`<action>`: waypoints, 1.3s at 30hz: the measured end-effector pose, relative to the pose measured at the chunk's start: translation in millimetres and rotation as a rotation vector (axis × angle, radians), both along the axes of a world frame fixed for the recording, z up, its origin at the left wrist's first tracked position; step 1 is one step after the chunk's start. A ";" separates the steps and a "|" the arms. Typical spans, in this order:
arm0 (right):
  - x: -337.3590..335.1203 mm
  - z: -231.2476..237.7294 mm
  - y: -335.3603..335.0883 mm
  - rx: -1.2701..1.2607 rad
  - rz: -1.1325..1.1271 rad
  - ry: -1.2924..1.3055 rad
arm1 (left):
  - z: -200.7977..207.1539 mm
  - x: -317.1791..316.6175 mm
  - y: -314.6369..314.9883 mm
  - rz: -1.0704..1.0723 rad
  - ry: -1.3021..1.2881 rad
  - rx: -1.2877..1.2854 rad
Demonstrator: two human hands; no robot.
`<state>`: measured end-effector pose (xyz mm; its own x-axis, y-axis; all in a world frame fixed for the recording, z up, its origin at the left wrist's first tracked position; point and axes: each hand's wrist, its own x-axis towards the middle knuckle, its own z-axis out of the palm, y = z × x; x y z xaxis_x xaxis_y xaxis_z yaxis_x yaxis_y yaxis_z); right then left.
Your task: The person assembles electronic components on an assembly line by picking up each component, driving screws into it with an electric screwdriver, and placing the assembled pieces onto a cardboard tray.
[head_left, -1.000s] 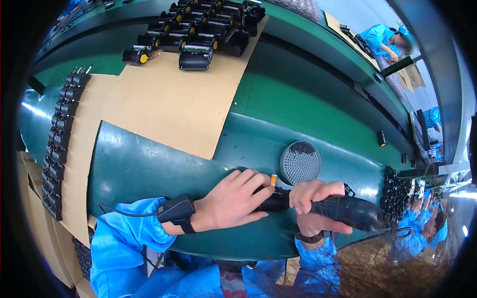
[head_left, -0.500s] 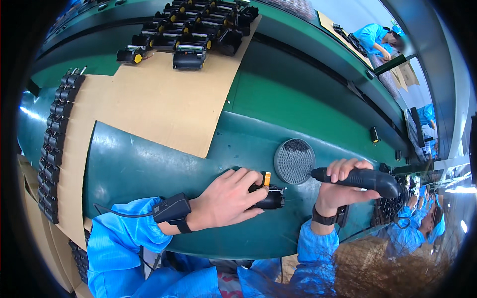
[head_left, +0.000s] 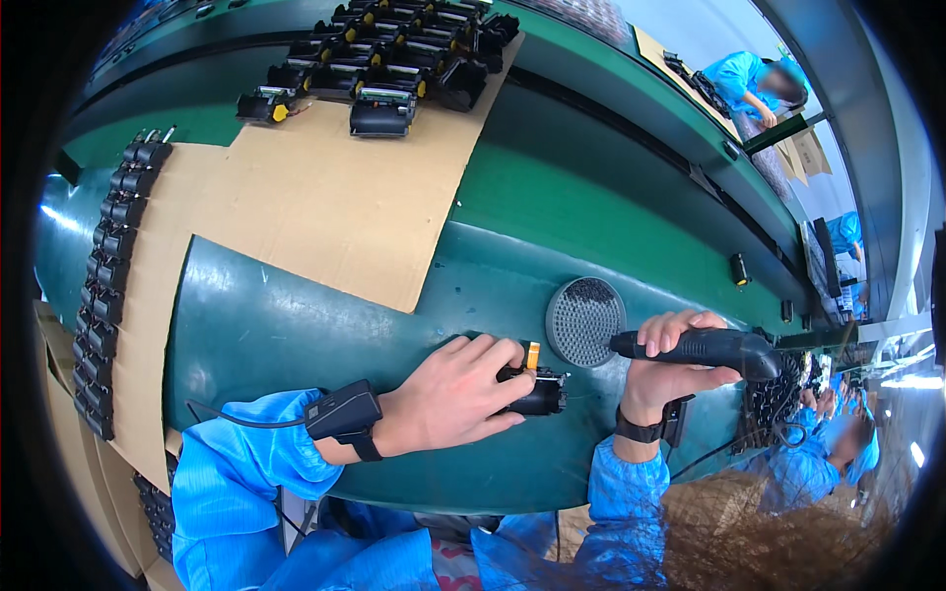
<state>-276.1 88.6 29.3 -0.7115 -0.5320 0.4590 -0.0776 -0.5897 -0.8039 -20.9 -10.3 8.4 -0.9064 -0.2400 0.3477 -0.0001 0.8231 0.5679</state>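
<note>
My left hand (head_left: 455,386) is closed over a small black plastic module (head_left: 543,394) lying on the green tabletop. An orange ribbon cable (head_left: 533,356) sticks up from its far side. To the right, my right hand (head_left: 666,366) grips a black electric screwdriver (head_left: 717,351) held almost level. The tool points left, its tip at the right rim of a round grey screw tray (head_left: 551,327); whether it touches a screw cannot be made out. Small dark pieces are heaped at the far side of that tray, above a dotted grid.
Cardboard (head_left: 325,197) covers the table's far left, with rows of black modules (head_left: 382,113) at the back. A column of black parts (head_left: 118,236) lines its left edge. More dark parts (head_left: 774,399) lie right of my right hand. People in blue work beyond.
My right hand and the screwdriver have shifted slightly left, bringing the tip closer to the screw tray. My left hand stays on the black module.
</note>
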 end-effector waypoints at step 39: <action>91.8 24.7 -1.3 -0.142 0.428 -0.014 | -11.9 0.8 -17.1 -0.031 -0.008 0.002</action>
<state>-184.3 87.3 54.0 -0.4478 -0.7124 0.5404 0.2079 -0.6707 -0.7120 -20.1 -27.4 -3.5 -0.9162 -0.2122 0.3400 0.0213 0.8214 0.5700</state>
